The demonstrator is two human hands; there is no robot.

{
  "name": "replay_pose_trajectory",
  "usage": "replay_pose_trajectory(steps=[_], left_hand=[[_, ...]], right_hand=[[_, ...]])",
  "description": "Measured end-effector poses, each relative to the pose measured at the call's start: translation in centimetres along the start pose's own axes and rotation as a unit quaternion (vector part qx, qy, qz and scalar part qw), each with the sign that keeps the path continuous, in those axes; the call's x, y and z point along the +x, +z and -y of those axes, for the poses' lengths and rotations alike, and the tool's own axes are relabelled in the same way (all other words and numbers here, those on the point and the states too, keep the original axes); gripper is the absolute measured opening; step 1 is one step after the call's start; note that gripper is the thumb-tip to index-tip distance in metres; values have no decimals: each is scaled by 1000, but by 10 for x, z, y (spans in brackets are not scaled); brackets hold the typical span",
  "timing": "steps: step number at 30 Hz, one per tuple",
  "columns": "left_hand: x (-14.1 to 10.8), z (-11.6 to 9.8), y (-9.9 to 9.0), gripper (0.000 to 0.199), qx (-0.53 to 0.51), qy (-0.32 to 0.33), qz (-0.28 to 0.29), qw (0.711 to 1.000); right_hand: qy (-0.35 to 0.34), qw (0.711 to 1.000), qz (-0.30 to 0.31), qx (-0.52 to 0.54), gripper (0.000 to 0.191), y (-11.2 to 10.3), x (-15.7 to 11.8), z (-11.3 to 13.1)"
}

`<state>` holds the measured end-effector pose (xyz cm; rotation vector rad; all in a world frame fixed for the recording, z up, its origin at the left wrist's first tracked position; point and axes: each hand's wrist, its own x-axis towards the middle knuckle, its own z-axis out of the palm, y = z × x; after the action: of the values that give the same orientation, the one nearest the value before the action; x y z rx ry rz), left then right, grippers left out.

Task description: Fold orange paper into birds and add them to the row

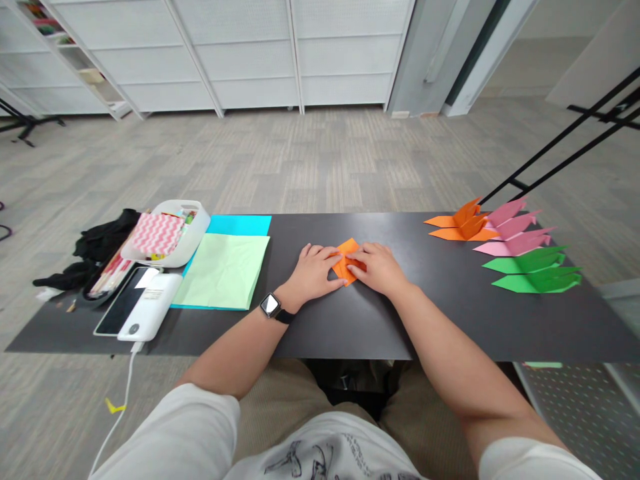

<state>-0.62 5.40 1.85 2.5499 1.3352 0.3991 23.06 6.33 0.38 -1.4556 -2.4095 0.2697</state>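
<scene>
- Our left hand (314, 272) is loosely open, fingertips touching the small, creased orange paper (343, 268) on the smooth dark table (350, 327), between our hands.
- Our right hand (383, 269) curves over its other side; we cannot tell whether it pinches.
- Leftward lie flat, faintly wrinkled pale-green sheets (223, 273).
- Rightward, sharp-pointed orange, pink and green folded-paper figures (530, 281) stand clustered.

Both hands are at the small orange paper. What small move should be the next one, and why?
I would probably press the paper flat with the right hand, while the left hand steadies it: right fingertips already reach its middle, left fingers are at its side, and crease lines show.
</scene>
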Motion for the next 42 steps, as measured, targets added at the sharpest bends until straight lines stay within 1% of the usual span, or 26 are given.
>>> replay_pose_trajectory(steps=[7,9,13,15,17,24,29,36,42], left_hand=[[-2,1,-1,66,-4,-7,-10,1000],[-1,3,0,59,-6,-8,-21,1000],[2,5,5,29,-14,-8,-40,999],[4,6,7,23,-18,-20,-40,999],[5,5,8,21,-18,-38,-43,998],[5,8,9,36,-4,-55,-47,997],[4,9,9,49,18,-56,-50,997],[3,6,7,59,32,-67,-38,997],[1,2,3,68,40,-63,-22,997]], right_hand=[[26,1000,1,-16,25,3,2,4],[28,999,3,-18,25,3,3,5],[27,1000,7,-12,24,1,3,5],[26,1000,7,-9,25,1,3,5],[27,1000,4,-7,26,2,2,5],[23,1000,-9,-7,25,5,2,3],[26,1000,0,-6,26,3,2,4],[26,1000,-1,-6,26,5,2,2],[23,1000,7,-3,27,6,2,-1]])
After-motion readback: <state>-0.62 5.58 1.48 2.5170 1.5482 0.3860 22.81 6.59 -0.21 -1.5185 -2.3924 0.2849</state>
